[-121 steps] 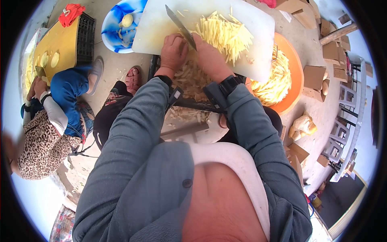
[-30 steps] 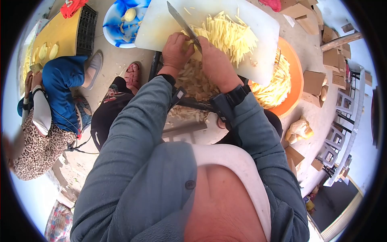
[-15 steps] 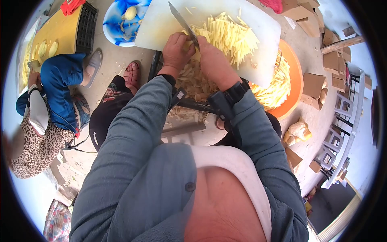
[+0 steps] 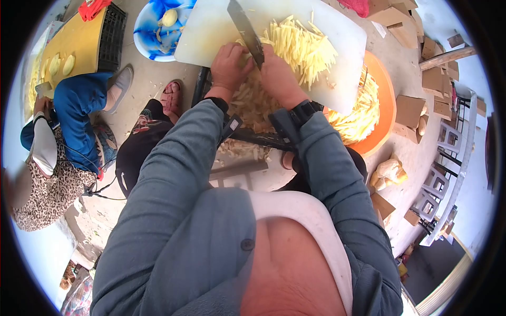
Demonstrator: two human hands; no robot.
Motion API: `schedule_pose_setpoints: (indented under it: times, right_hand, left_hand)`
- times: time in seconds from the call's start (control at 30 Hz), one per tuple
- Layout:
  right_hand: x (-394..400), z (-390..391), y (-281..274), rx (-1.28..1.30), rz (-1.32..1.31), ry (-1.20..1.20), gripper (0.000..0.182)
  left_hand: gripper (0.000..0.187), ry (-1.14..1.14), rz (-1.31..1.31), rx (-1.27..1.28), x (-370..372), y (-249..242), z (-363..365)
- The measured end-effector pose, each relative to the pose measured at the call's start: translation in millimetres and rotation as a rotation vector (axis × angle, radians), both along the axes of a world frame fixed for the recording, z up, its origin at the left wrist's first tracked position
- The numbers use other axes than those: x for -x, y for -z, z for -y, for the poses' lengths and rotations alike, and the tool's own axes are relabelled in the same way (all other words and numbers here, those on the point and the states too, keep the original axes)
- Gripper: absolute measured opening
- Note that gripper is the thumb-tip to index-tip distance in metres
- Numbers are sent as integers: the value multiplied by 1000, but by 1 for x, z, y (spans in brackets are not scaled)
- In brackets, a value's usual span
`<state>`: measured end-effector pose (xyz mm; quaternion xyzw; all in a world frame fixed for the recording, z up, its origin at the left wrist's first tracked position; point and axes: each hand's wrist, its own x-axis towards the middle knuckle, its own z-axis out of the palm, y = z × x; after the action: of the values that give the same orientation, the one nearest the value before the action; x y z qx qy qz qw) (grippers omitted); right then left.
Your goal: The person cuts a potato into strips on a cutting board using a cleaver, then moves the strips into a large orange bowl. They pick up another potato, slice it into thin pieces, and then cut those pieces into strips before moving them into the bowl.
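Observation:
My right hand point(image 4: 281, 78) grips the handle of a kitchen knife point(image 4: 245, 29), its wide blade pointing away and to the left over the white cutting board point(image 4: 205, 31). Just left of the blade, my left hand point(image 4: 228, 68) has its fingers curled down at the board's near edge. A bit of pale yellow potato point(image 4: 240, 41) shows past those fingertips; the rest is hidden by the hand. Beyond and right of the knife lies a heap of cut potato strips point(image 4: 303, 47). Potato peelings point(image 4: 253, 102) lie below the board, between my forearms.
An orange basin point(image 4: 389, 100) of potato strips stands right of the board. At its left is a blue-and-white basin point(image 4: 150, 39) with a peeled potato point(image 4: 169, 18). Another person point(image 4: 52, 174) sits at left beside a yellow board point(image 4: 74, 42). Cardboard boxes point(image 4: 408, 116) stand at right.
The knife blade has tilted, so more of its flat side shows, and its tip has moved slightly right and up. Both hands stay nearly in place.

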<state>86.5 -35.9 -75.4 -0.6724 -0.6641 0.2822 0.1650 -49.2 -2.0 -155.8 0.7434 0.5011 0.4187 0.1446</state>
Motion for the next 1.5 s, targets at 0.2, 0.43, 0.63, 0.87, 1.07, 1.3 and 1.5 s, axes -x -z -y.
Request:
schedule_pose_setpoints:
  times: [0.2,0.43,0.63,0.87,1.07,1.3,1.5]
  right_hand:
    - [0,8,-13,-29,26,-16,38]
    - [6,23,-32,-79,134,-74,36]
    - [5,25,-38,-101,129,-92,38]
    - [9,24,-37,-63,186,-106,40]
    - [9,21,-39,-14,140,-114,36]
    - [12,18,-33,-41,197,-136,26]
    - [15,15,-27,-12,189,-109,24]
  left_hand:
    - [22,26,42,-25,2,1,1]
    - [23,18,53,-6,3,3,1]
    - [23,11,51,1,3,2,1]
    - [23,1,45,-2,2,2,0]
    - [24,-2,41,-16,2,3,1]
    - [24,-4,29,-13,1,2,2]
    - [25,-18,52,-63,0,5,0]
